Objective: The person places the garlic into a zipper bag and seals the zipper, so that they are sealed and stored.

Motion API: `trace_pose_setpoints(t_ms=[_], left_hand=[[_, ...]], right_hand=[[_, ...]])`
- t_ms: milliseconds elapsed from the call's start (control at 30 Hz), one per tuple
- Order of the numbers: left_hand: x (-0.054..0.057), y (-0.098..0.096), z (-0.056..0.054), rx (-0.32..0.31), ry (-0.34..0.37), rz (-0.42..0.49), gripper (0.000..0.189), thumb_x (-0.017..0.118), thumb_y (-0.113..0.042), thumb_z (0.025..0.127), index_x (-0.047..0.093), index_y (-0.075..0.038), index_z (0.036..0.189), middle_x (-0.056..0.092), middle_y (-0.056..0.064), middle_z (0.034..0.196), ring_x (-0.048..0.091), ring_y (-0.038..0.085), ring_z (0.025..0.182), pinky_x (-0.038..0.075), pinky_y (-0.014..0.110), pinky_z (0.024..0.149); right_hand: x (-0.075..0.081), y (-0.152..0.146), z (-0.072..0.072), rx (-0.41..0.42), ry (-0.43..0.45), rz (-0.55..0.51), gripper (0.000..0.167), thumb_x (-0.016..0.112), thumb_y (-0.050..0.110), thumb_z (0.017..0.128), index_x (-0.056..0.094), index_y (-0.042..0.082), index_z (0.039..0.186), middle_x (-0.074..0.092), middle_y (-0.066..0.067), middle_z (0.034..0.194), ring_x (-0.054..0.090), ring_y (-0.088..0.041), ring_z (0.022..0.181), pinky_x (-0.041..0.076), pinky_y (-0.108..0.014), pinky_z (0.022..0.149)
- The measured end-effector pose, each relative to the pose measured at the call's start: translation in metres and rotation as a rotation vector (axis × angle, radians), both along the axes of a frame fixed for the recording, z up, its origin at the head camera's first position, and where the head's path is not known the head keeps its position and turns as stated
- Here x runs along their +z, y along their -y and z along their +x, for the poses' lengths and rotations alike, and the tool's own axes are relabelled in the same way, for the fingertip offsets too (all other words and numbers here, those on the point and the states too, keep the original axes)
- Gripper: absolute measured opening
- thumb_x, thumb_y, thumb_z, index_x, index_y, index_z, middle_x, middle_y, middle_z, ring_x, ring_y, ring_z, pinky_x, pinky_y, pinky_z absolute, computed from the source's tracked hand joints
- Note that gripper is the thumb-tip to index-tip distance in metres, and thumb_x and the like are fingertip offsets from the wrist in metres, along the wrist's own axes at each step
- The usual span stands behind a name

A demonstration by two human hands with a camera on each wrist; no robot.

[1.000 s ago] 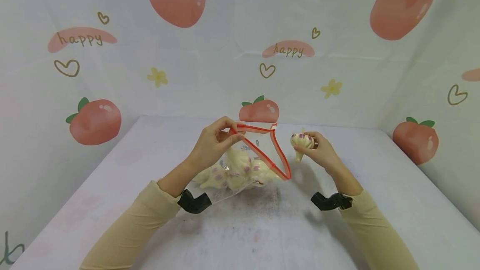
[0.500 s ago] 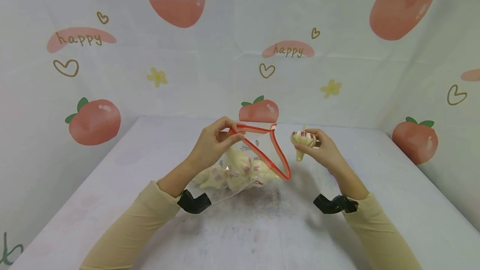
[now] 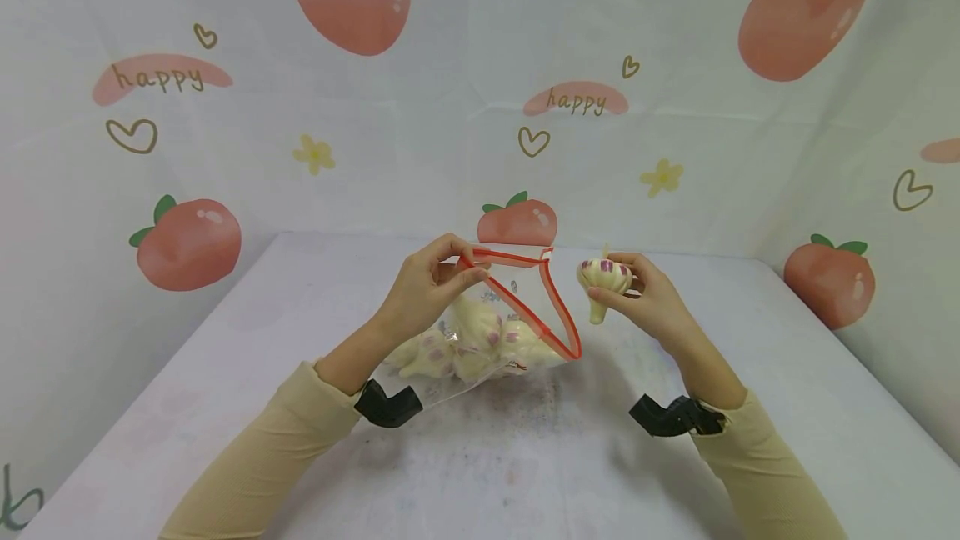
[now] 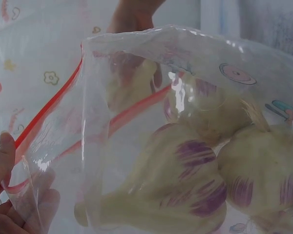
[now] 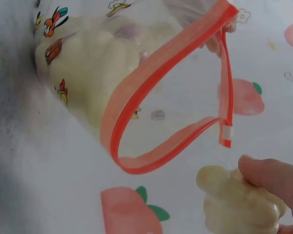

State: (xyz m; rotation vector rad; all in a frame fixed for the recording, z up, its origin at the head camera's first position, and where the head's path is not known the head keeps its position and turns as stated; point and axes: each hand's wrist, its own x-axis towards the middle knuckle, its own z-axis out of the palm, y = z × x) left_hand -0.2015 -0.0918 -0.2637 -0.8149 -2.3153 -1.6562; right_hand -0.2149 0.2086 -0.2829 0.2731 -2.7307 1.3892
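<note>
My left hand (image 3: 429, 283) pinches the rim of a clear zip bag (image 3: 564, 319) edged in red, and the bag's mouth gapes toward the right. Inside it lie several cream garlic bulbs (image 4: 185, 180) with purple streaks, seen through the plastic. Just right of the mouth, my right hand (image 3: 654, 300) grips one more garlic bulb (image 3: 604, 275) between thumb and fingers, its thick stem pointing down. That bulb is apart from the bag and above the table. In the right wrist view, the thumb (image 5: 268, 175) presses on the held garlic, and the red-edged opening shows beside it.
The bag rests on a white, lightly stained table (image 3: 510, 465). Behind it rises a white cloth backdrop (image 3: 420, 190) printed with fruit, hearts and flowers. Black straps (image 3: 388, 403) sit on both wrists.
The right hand has tilted and risen slightly with the garlic bulb, while its forearm shifted a little to the right. The left hand and the bag have stayed in place.
</note>
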Motion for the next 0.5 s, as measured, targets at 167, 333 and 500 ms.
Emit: trace_pose_setpoints(t_ms=[167, 333, 500], left_hand=[[0.000, 0.000, 0.000, -0.002, -0.007, 0.002, 0.017, 0.064, -0.015, 0.087, 0.052, -0.005, 0.092, 0.068, 0.014, 0.109, 0.064, -0.001, 0.074, 0.035, 0.023, 0.057], [0.000, 0.000, 0.000, -0.004, -0.007, 0.003, 0.017, 0.064, -0.015, 0.087, 0.052, -0.005, 0.092, 0.067, 0.016, 0.110, 0.063, -0.001, 0.072, 0.034, 0.022, 0.057], [0.000, 0.000, 0.001, -0.003, 0.000, 0.003, 0.017, 0.064, -0.015, 0.087, 0.052, -0.005, 0.092, 0.067, 0.016, 0.110, 0.062, 0.000, 0.070, 0.034, 0.022, 0.057]], right_hand=[[0.005, 0.003, 0.005, 0.013, -0.008, -0.002, 0.063, 0.067, 0.028, 0.087, 0.037, 0.005, 0.136, 0.048, -0.018, 0.129, 0.052, -0.028, 0.106, 0.047, -0.025, 0.075], [0.010, 0.006, 0.010, 0.029, -0.011, -0.011, 0.063, 0.067, 0.027, 0.087, 0.036, 0.005, 0.137, 0.047, -0.018, 0.130, 0.053, -0.029, 0.106, 0.047, -0.021, 0.075], [0.013, 0.009, 0.014, 0.051, -0.016, -0.025, 0.062, 0.067, 0.025, 0.087, 0.035, 0.005, 0.137, 0.045, -0.018, 0.132, 0.053, -0.026, 0.106, 0.048, -0.019, 0.074]])
